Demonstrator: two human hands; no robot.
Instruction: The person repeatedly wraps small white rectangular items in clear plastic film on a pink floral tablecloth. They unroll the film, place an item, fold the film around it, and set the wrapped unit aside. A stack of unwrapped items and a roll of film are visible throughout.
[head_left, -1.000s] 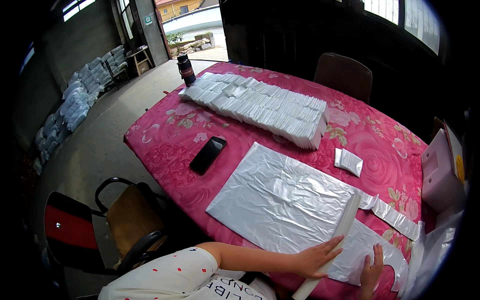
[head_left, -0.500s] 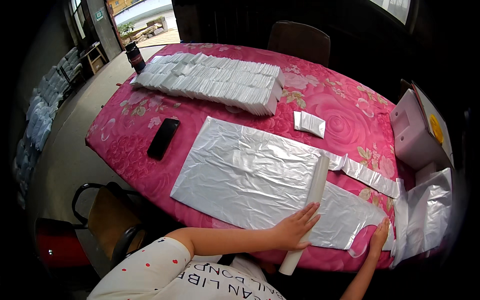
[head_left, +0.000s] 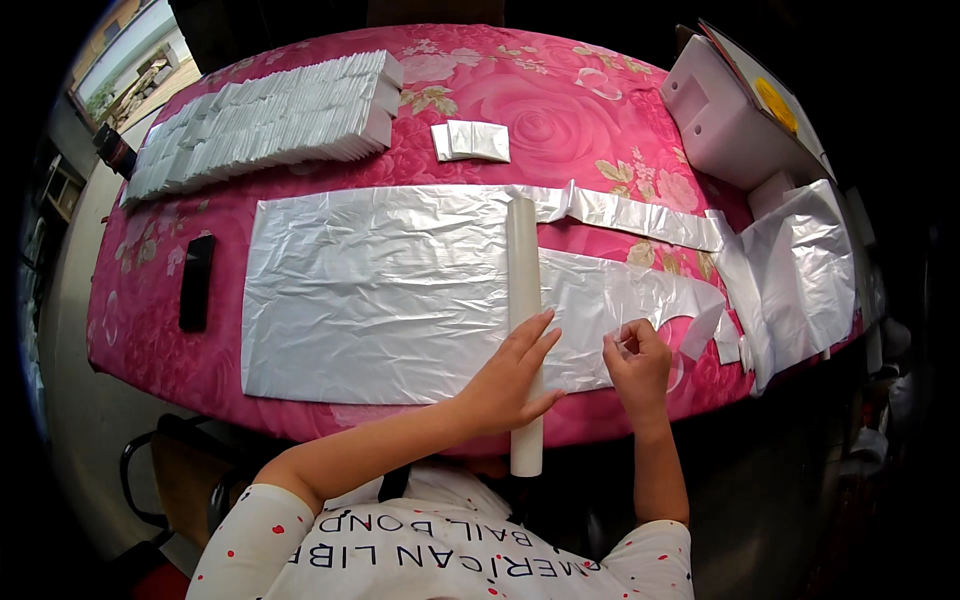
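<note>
A silvery-white plastic bag (head_left: 380, 290) lies spread and creased across the table, with two long strips running right. Across it stands a pale, smooth roll or tube (head_left: 525, 270), its lower end past the table's near edge. My left hand (head_left: 510, 380) rests on this tube with its fingers spread. To its right, my right hand (head_left: 640, 365) is closed in a pinch on the near strip of the bag; that strip's end lifts and curls near a crumpled pile of similar bags (head_left: 800, 280) at the right edge.
Rows of folded white packets (head_left: 270, 120) fill the far left, beside a dark bottle (head_left: 115, 152). A small folded stack (head_left: 475, 141) lies beyond the bag. A black phone (head_left: 197, 283) is on the left. A white foam box (head_left: 715, 110) stands at the far right.
My right hand has moved from lying on the strip's end to pinching its edge, nearer the tube. My left hand stays on the tube. The view has turned to the right.
</note>
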